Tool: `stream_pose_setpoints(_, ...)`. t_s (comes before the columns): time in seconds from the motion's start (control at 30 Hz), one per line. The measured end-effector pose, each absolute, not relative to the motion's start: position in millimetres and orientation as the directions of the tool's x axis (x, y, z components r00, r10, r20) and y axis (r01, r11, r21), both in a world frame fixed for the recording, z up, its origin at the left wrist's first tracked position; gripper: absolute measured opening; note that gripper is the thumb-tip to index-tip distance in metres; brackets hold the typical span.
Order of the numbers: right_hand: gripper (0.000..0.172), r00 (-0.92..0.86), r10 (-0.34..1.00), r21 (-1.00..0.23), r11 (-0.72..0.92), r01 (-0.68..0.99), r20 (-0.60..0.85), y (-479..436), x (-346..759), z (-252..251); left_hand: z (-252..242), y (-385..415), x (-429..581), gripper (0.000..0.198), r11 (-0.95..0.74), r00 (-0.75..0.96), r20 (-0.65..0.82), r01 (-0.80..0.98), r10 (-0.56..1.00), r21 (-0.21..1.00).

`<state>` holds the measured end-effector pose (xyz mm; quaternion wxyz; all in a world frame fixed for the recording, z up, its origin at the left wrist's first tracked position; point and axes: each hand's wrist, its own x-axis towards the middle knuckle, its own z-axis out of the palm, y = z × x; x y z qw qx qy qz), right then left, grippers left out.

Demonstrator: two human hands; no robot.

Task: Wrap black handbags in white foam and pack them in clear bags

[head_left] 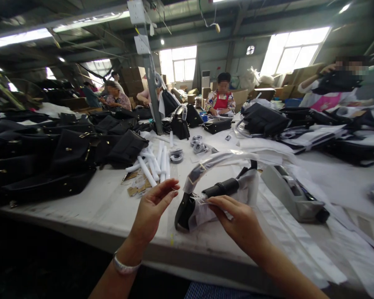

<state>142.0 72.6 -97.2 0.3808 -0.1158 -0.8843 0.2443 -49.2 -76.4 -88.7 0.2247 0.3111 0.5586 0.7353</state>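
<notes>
A small black handbag [220, 187] stands on the table in front of me, with white wrapping [202, 214] about its body. Its arched handle [202, 167] is covered in clear plastic. At the bag's near side, my right hand [241, 222] pinches the thin white wrapping between thumb and fingers. My left hand [152, 207] is raised to the left of the bag, apart from it. Its fingers are curved, with a gap to the thumb. Whether something very thin lies at those fingertips is too small to make out.
A grey tape dispenser [291, 193] stands right of the bag. White foam rolls [156, 162], brown card pieces [137, 185] and coiled straps [176, 155] lie to the left. Piles of black bags [65, 153] flank both sides. A co-worker [221, 97] sits across the table [112, 216].
</notes>
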Motion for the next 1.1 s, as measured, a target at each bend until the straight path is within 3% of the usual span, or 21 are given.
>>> stream_pose_setpoints(0.07,0.019,-0.665,0.386,-0.512,0.859,0.007,0.639,68,144,-100,-94,-75,-49,0.031,-0.144,-0.696,0.289,0.26,0.658,0.955)
stream_pose_setpoints(0.17,0.019,-0.645,0.383,-0.517,0.856,-0.021,0.661,63,145,-102,-99,-75,-51,0.022,-0.028,-0.636,0.463,0.57,0.617,0.821)
stream_pose_setpoints(0.23,0.02,-0.637,0.385,-0.523,0.851,-0.034,0.668,61,146,-102,-100,-76,-52,0.016,-0.003,-0.585,0.557,0.688,0.59,0.726)
stream_pose_setpoints(0.3,0.02,-0.627,0.394,-0.537,0.842,-0.045,0.672,59,148,-102,-99,-78,-54,0.014,0.016,-0.595,0.569,0.699,0.568,0.715)
stream_pose_setpoints(0.4,0.018,-0.598,0.437,-0.59,0.804,-0.075,0.672,59,151,-101,-96,-80,-56,0.02,0.005,-0.726,0.396,0.481,0.562,0.877)
stream_pose_setpoints(0.5,0.011,-0.589,0.547,-0.727,0.679,-0.103,0.595,58,151,-101,-92,-81,-56,0.029,-0.175,-0.776,0.143,0.043,0.614,0.984)
stream_pose_setpoints(0.6,0.006,-0.637,0.618,-0.871,0.453,-0.191,0.461,57,144,-103,-92,-82,-52,0.029,-0.357,-0.695,0.033,-0.327,0.719,0.875)
stream_pose_setpoints(0.67,0.004,-0.67,0.604,-0.901,0.319,-0.293,0.431,54,137,-104,-94,-81,-47,0.028,-0.421,-0.659,0.022,-0.453,0.751,0.786)
stream_pose_setpoints(0.77,0.003,-0.698,0.535,-0.878,0.245,-0.411,0.476,47,127,-104,-99,-78,-40,0.025,-0.506,-0.673,0.043,-0.511,0.739,0.695)
stream_pose_setpoints(0.83,0.006,-0.713,0.451,-0.843,0.31,-0.439,0.537,44,122,-101,-103,-75,-37,0.025,-0.54,-0.675,0.081,-0.506,0.733,0.672)
stream_pose_setpoints(0.93,0.014,-0.716,0.35,-0.771,0.483,-0.415,0.605,43,115,-96,-107,-69,-35,0.037,-0.53,-0.67,0.126,-0.444,0.732,0.722)
stream_pose_setpoints(1.1,0.037,-0.696,0.324,-0.694,0.633,-0.344,0.641,47,102,-93,-110,-63,-42,0.049,-0.413,-0.638,0.128,-0.322,0.76,0.852)
